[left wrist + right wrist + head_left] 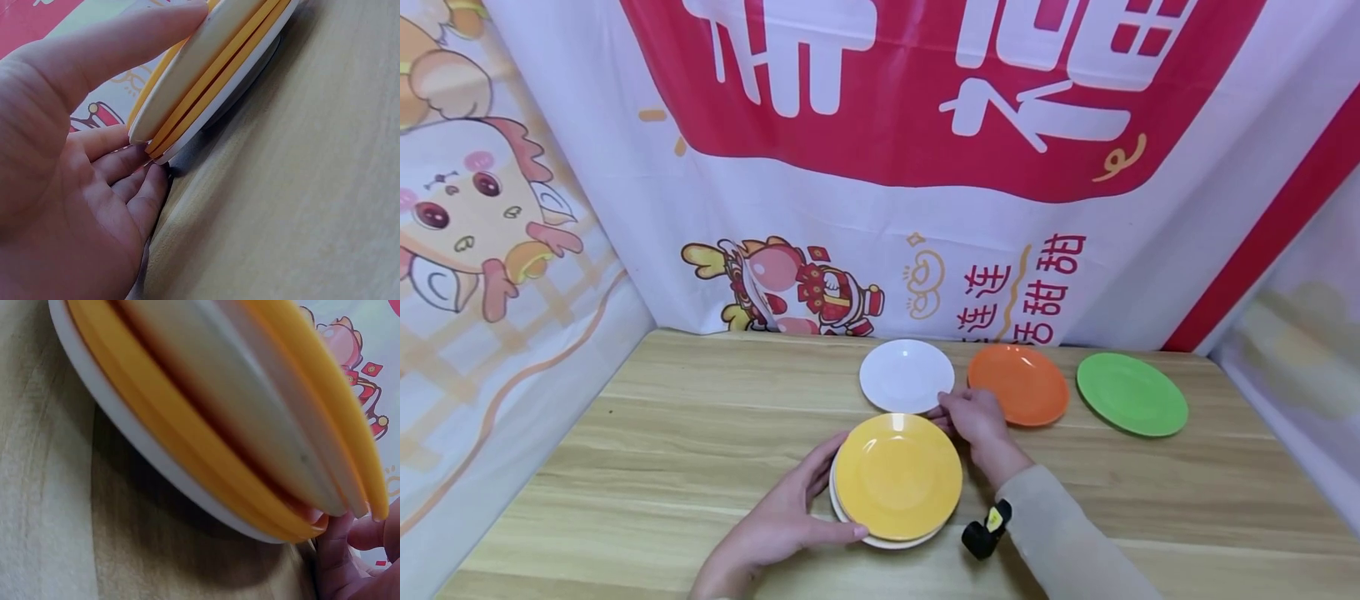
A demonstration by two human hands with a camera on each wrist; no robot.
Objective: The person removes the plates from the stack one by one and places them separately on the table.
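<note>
In the head view a stack of plates sits near the table's front, topped by a yellow plate (898, 477). Below it, white plates (187, 69) and yellow plates (169, 419) show edge-on in the wrist views. My left hand (790, 508) holds the stack's left side, thumb at the rim and fingers around the edge. At the far right rim is my right hand (977, 421), its fingers (337, 550) bent at the edges of the upper plates; one fingertip reaches between plates. Part of that grip is hidden.
Behind the stack lies a single white plate (906, 375), close to my right fingers. An orange plate (1018, 385) and a green plate (1132, 394) lie to its right on the wooden table (700, 417). A printed cloth (820, 192) hangs at the back.
</note>
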